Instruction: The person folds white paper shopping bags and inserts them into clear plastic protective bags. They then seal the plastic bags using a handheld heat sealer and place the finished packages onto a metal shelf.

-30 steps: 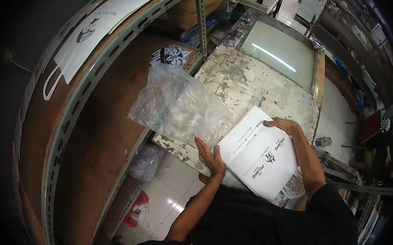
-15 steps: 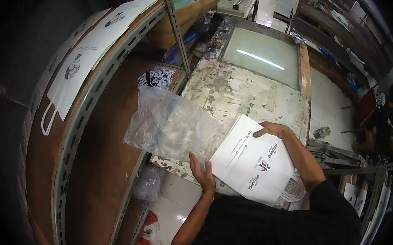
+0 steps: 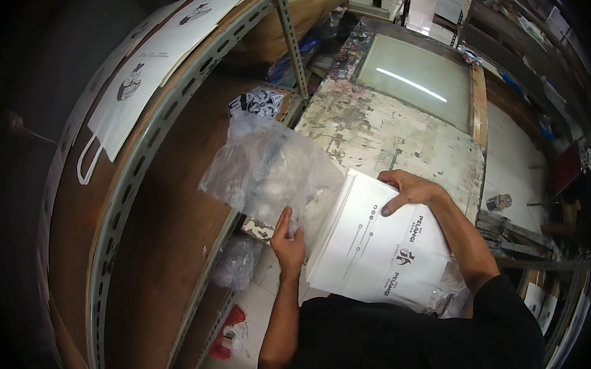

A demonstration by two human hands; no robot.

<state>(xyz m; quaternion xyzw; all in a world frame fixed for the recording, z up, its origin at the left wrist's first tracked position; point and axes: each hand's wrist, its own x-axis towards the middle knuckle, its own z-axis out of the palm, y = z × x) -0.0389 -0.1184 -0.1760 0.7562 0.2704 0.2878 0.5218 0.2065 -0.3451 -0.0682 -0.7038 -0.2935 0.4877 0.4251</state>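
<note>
Basically, a stack of white paper bags [image 3: 365, 251] with dark print sits in front of the person's body, over the near end of the surface [image 3: 367, 126]; how far it rests on that surface is hard to tell. The right hand [image 3: 407, 190] grips the stack at its far right edge, thumb pressed on the front face and fingers curled around the border. Pale looped handles [image 3: 455, 277] show at the lower right end of the stack, by the right forearm. Just beside the stack's left edge, the left hand [image 3: 288, 245] is unclenched, fingers extended upward and thumb apart. It overlaps the lower edge of a clear plastic bag [image 3: 260, 163]; whether it touches the film, I can't tell. That bag spreads from the stack across to the shelf rack [image 3: 194, 60] on the left, near a black-and-white printed cutout [image 3: 259, 103]. Farther up, a glass panel [image 3: 415, 80] lies on the stained surface, reflecting a strip of light. White printed sheets [image 3: 140, 75] lie along the rack's upper shelf.
</note>
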